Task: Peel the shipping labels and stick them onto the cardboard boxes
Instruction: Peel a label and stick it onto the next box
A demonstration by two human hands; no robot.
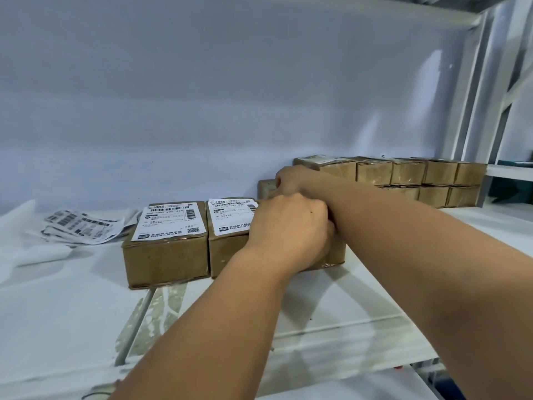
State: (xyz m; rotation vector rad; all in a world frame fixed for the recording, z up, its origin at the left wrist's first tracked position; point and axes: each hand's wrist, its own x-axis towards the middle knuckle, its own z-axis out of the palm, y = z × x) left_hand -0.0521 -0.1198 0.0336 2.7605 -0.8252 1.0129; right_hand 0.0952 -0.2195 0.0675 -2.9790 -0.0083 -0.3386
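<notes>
Two brown cardboard boxes stand side by side on the white shelf, the left box (167,255) and the middle box (227,249). Each carries a white shipping label, one on the left box (170,222) and one on the middle box (232,216). A third cardboard box (336,251) sits against the middle one, mostly hidden under my hands. My left hand (288,229) lies on its top with fingers curled down over it. My right hand (291,180) reaches across from the right, fingers curled at the box's far edge. A loose pile of label sheets (83,226) lies at the left.
Two rows of several taped cardboard boxes (409,174) are stacked at the back right against the wall. Another box corner (265,187) shows behind my hands. White shelf uprights (473,111) rise at the right. Wrinkled white sheeting (43,284) covers the shelf's left part.
</notes>
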